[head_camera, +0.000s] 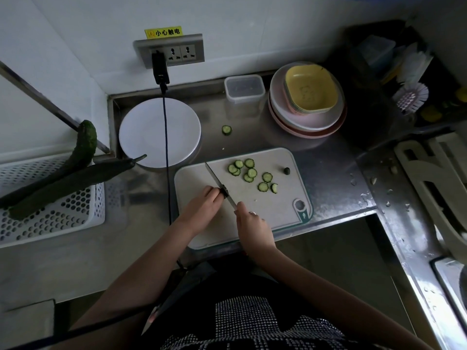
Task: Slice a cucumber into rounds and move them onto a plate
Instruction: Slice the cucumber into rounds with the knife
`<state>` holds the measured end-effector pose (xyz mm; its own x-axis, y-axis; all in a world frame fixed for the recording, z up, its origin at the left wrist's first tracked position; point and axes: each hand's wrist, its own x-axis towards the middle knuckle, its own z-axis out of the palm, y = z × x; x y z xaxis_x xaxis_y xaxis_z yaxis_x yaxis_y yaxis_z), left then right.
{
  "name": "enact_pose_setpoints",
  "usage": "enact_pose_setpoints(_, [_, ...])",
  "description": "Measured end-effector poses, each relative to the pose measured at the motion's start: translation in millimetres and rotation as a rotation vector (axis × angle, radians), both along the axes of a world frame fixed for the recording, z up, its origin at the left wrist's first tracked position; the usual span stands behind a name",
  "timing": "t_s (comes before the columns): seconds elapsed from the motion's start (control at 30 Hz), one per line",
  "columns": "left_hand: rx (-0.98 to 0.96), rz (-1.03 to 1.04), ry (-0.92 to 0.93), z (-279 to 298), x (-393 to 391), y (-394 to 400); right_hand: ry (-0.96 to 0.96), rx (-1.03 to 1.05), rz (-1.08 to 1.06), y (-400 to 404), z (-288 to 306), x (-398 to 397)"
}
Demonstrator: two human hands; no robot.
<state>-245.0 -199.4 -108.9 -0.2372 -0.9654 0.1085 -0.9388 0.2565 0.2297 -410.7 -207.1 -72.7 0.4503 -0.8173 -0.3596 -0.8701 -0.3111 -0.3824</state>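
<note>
Left hand (202, 202) pinches the last cucumber stub (224, 192); right hand (249, 219) grips the knife (219, 184). Cut rounds (249, 173) await transfer; the plate (158, 132) holds none.

socket: wall outlet (168, 50) with black plug (160, 68), cord hanging down
label: yellow sticker (163, 32) above outlet
container: clear lidded box (244, 88) on counter (328, 168)
bowls: yellow bowls (311, 90) stacked on pink dishes (307, 117)
basket: white perforated (53, 210), far left
brush: dish brush (412, 96), right

head-worn, looking steeply down, close overhead
</note>
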Motion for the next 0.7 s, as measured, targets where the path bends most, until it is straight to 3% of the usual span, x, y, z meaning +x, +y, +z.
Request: enact_pose_setpoints(0.7, [0.043,0.094,0.069,-6.7,-3.4,1.1,0.02,0.126,-0.105,-4.6,2.5,7.5])
